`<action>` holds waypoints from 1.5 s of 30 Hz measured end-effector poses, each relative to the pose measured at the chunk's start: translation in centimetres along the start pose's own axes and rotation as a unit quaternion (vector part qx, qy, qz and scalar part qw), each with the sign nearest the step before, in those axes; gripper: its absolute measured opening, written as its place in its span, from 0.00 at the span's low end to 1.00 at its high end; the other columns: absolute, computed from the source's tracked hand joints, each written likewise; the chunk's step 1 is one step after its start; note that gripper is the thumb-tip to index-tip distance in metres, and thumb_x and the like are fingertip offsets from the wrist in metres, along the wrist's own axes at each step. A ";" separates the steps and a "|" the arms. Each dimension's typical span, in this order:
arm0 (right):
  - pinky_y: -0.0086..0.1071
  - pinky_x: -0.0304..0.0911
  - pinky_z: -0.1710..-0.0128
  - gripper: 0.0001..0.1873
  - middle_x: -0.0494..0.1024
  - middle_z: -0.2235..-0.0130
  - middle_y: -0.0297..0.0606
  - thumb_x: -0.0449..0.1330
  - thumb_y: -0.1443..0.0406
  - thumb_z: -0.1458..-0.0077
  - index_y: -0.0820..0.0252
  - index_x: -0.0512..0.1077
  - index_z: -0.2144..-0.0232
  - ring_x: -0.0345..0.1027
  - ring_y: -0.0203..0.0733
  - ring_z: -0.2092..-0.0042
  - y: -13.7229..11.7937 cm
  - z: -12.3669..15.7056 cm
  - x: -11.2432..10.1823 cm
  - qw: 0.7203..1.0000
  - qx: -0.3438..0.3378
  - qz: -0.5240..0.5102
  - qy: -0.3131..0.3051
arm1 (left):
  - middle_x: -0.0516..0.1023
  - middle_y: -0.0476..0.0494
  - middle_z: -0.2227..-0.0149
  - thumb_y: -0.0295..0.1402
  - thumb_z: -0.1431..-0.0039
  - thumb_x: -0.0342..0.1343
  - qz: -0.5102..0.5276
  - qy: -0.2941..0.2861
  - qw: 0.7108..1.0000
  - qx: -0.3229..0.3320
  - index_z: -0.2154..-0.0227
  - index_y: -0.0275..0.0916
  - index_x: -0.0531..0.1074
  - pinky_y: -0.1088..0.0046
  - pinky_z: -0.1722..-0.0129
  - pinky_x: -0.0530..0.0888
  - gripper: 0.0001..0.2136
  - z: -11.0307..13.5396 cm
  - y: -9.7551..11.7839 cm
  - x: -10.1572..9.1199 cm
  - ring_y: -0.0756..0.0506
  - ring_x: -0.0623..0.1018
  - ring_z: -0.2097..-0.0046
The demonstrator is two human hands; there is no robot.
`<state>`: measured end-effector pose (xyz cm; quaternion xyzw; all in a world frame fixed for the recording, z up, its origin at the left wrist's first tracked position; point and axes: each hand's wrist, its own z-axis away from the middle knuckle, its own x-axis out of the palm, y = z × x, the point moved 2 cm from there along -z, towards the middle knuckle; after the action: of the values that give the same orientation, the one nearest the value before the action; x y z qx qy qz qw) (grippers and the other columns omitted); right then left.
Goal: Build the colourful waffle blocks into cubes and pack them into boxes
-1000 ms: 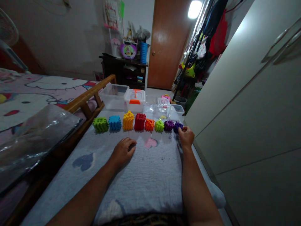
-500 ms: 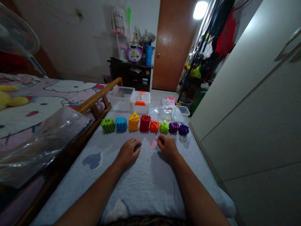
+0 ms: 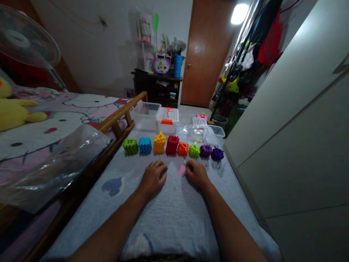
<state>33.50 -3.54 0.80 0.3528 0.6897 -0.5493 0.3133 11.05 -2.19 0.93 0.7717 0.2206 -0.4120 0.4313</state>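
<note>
- Change noted: the right hand (image 3: 197,174) was seen at the dark purple block (image 3: 217,153) a second earlier; it has since been withdrawn to the near right of the red block (image 3: 172,145). Contact with the row is judged to be ended for now, the dark purple block having been released.
- Right hand: fingers loosely curled on the cloth (image 3: 174,211); no object is seen held, but how far the fingers are closed cannot be told.
- Left hand (image 3: 153,177): rested on the cloth to the near left of the red block, relaxed, thumb set apart from fingers, nothing grasped.
- Row: to the left of the red block, the yellow block (image 3: 159,143), blue block (image 3: 145,145) and green block (image 3: 130,146) are lined up; to its right, the orange block (image 3: 183,149), lime block (image 3: 194,150), purple block (image 3: 205,151) and dark purple block.
- Containers: beyond the red block, to the left, a large clear bin (image 3: 146,116) is placed; almost directly behind, a clear box with orange clips (image 3: 167,121). To the far right, a small lidded container (image 3: 200,124) and an open tub (image 3: 216,131) are found. No contents can be confirmed.
</note>
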 end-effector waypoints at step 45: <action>0.33 0.62 0.53 0.22 0.81 0.55 0.45 0.56 0.69 0.46 0.59 0.76 0.49 0.74 0.46 0.54 13.6 -10.2 -13.7 0.941 0.213 0.229 0.129 | 0.75 0.39 0.48 0.32 0.44 0.55 0.008 -0.019 1.000 -0.020 0.56 0.41 0.76 0.54 0.45 0.67 0.13 -0.2 -1.4 0.7 0.38 0.72 0.46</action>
<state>51.96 6.55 6.72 0.6274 0.4915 -0.5470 0.2563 10.53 -1.25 -0.27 0.7568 0.2142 -0.4187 0.4540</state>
